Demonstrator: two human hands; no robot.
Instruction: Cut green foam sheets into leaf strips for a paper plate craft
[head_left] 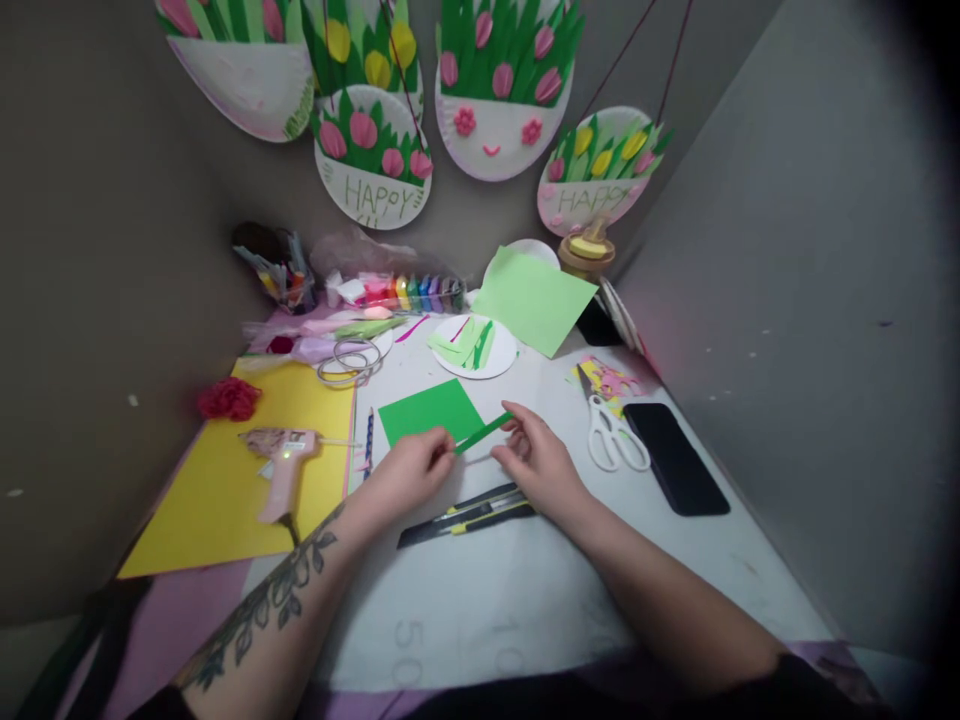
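Note:
A narrow green paper strip (483,433) slants up to the right between my two hands, above the table. Its lower left end is pinched in the closed fingers of my left hand (415,468). At its upper right end are the curled fingers of my right hand (544,465), the index fingertip against the strip and the thumb held apart below. Just behind my left hand lies a green paper sheet (431,410). Black and yellow utility knives (469,516) rest on the table below my hands. White-handled scissors (611,440) lie to the right.
On the left, a pink glue gun (287,475) rests on yellow sheets (202,500), near a dark pencil (369,440). A phone (675,460) lies at right. Behind are a paper plate (502,360) with green scraps and a light green sheet (536,300). Decorated plates (499,140) hang on the wall.

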